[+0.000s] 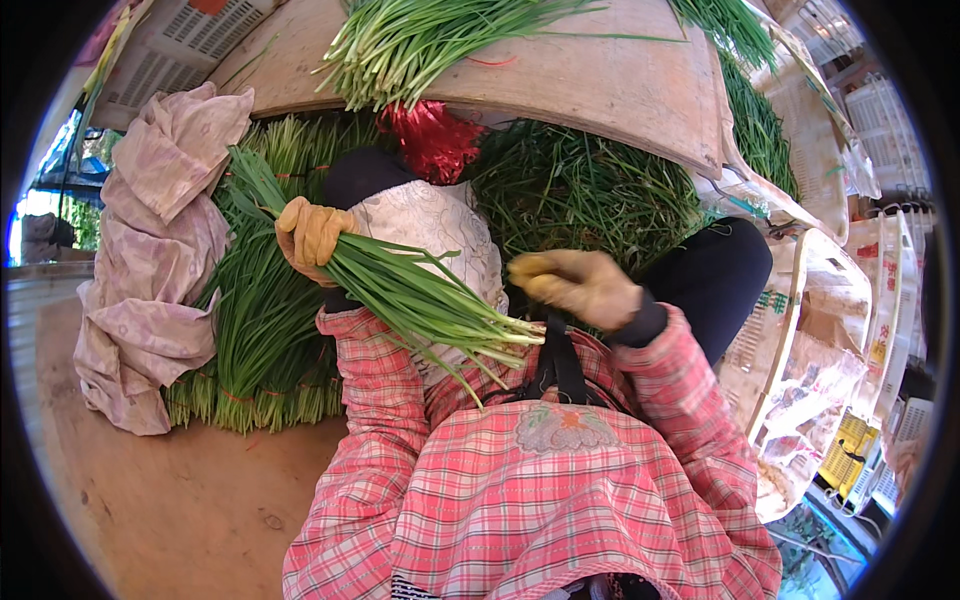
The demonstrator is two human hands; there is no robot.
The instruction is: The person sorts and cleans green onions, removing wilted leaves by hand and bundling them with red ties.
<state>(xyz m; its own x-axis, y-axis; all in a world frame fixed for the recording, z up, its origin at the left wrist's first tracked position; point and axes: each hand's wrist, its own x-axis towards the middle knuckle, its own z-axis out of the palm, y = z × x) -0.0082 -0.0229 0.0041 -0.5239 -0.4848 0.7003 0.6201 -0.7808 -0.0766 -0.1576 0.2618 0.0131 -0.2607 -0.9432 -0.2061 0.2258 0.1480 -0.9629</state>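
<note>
My left hand [312, 238], in a tan glove, is closed round a bunch of Chinese chives [415, 292]. The bunch slants across my lap, leaves to the upper left and pale stem ends toward my right hand. A few stems hang lower than the others. Just above and right of those ends is my gloved right hand [580, 287], apart from the bunch. Motion smears its fingers, so whether they grip anything is not clear. Behind the bunch, a pale patterned cloth [428, 215] covers part of my lap.
Tied chive bundles [262, 370] lie at the left beside a crumpled cloth [165, 230]. Ahead, a wooden board [610, 85] carries more chives [420, 45], with red ties [430, 140] hanging at its edge. Loose greens [580, 185] are heaped below it. Plastic crates [850, 455] stand at the right.
</note>
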